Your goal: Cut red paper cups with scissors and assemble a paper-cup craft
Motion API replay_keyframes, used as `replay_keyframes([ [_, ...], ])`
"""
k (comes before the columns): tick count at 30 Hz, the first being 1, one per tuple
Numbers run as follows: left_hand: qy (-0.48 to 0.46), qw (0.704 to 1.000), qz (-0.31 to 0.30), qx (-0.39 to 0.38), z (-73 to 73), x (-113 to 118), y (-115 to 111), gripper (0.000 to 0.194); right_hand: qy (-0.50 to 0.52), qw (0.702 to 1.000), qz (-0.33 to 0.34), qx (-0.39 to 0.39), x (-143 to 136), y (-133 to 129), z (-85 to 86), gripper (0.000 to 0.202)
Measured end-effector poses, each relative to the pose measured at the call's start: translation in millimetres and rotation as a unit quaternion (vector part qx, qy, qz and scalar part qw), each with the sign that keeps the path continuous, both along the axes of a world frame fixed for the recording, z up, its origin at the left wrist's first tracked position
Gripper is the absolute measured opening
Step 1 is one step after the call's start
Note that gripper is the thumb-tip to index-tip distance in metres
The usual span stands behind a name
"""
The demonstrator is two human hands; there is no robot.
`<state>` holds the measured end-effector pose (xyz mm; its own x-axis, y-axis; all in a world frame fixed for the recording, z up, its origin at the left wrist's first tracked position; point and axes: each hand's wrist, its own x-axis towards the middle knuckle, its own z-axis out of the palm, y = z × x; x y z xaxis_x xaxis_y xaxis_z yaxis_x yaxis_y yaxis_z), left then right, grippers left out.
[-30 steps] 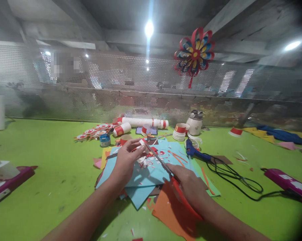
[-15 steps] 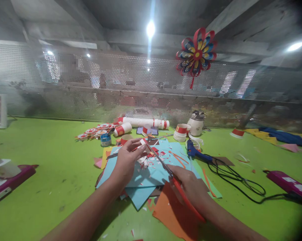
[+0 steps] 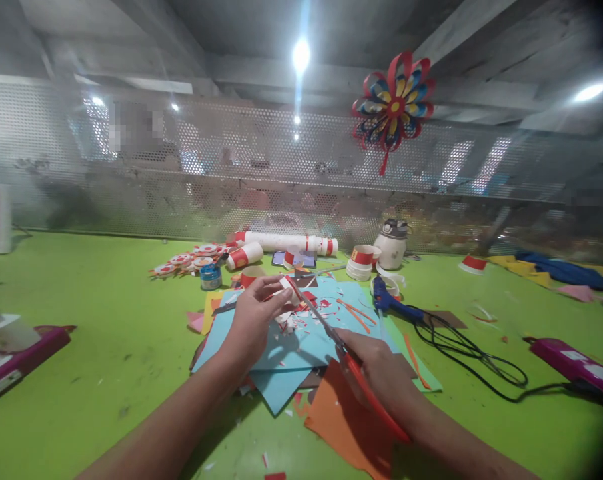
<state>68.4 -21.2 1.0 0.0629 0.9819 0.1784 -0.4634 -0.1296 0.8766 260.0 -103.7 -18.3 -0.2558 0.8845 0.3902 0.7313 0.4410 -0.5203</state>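
Between the thumb and fingers of my left hand (image 3: 258, 310) is a small white and red paper piece (image 3: 290, 288). My right hand (image 3: 374, 367) is closed on the red handles of a pair of scissors (image 3: 323, 325), whose blades point up and left and meet the paper piece. Below both hands lie light blue sheets (image 3: 291, 353), strewn with red and white scraps (image 3: 286, 322) and thin orange strips (image 3: 354, 312). An orange sheet (image 3: 341, 427) lies under my right wrist.
A blue glue gun (image 3: 394, 303) with a black cord lies at the right. Behind stand a blue jar (image 3: 211, 277), red-white cups (image 3: 360, 261) and a white bottle (image 3: 391, 245). Purple power strips (image 3: 574, 363) lie at both sides; a paper flower (image 3: 394, 107) hangs above.
The view has shifted very slightly. Both hands keep nearly the same place, with the scissors blades still at the paper piece.
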Motion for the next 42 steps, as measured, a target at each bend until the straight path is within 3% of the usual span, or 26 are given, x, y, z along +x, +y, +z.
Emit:
replay_keyframes([
  [14,0.044,0.998,0.015,0.030,1.7,-0.8,-0.7,0.038,-0.059,0.997,-0.039,0.021,1.9,1.4,2.3,0.032],
  [25,0.052,0.998,0.010,0.044,0.2,1.8,-3.3,0.041,-0.003,1.000,-0.010,0.011,0.6,0.1,0.4,0.030],
  [34,0.028,0.999,0.006,0.034,0.2,2.0,-3.2,0.040,-0.002,1.000,0.006,0.014,1.4,1.5,-1.8,0.034],
  [42,-0.006,1.000,-0.014,0.014,1.5,1.4,-2.4,0.032,-0.024,0.999,-0.030,0.001,0.4,-0.9,0.3,0.030],
])
